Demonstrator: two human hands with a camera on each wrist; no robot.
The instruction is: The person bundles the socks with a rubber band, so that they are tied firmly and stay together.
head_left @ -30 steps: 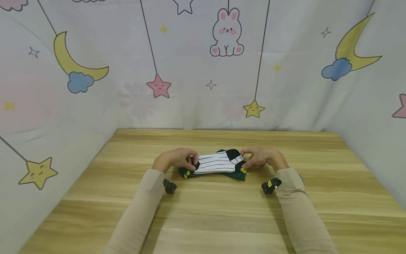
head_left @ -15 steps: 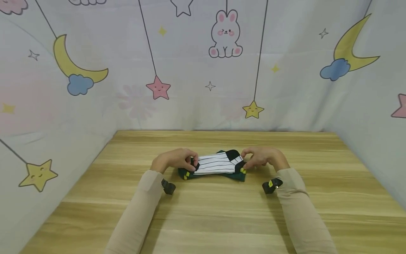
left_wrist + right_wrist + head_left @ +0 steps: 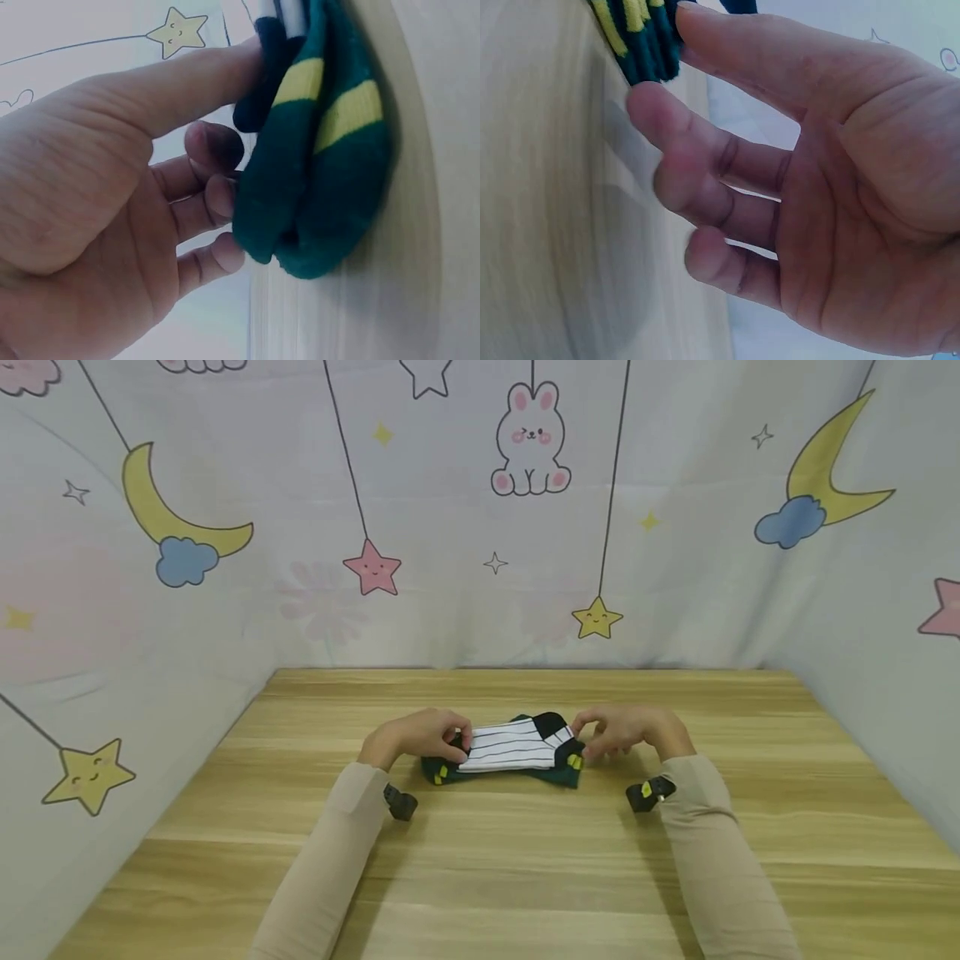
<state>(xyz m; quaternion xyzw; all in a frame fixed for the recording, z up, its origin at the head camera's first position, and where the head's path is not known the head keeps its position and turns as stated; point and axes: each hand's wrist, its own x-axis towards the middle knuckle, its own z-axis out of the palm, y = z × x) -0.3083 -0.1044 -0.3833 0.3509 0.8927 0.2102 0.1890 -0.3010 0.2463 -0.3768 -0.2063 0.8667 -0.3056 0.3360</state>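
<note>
A white sock (image 3: 510, 745) with thin dark stripes and black heel, toe and end lies on top of dark green socks (image 3: 557, 775) with yellow bands. My left hand (image 3: 420, 732) pinches the black left end of the striped sock between thumb and fingers. In the left wrist view, folded green socks (image 3: 330, 187) sit just past those fingertips. At the other end, my right hand (image 3: 626, 728) has its thumb and fingers loosely bent and apart, beside the black part of the striped sock. In the right wrist view, its thumb tip is against the layered green edges (image 3: 649, 45).
The socks rest on a wood-grain table (image 3: 495, 877). A printed curtain (image 3: 427, 485) with stars, moons and a rabbit stands behind and at both sides. Black wrist cameras (image 3: 401, 803) hang under both wrists.
My right hand has shifted slightly right, away from the end of the socks, and its hold there has loosened. The left hand and the socks stay nearly where they were.
</note>
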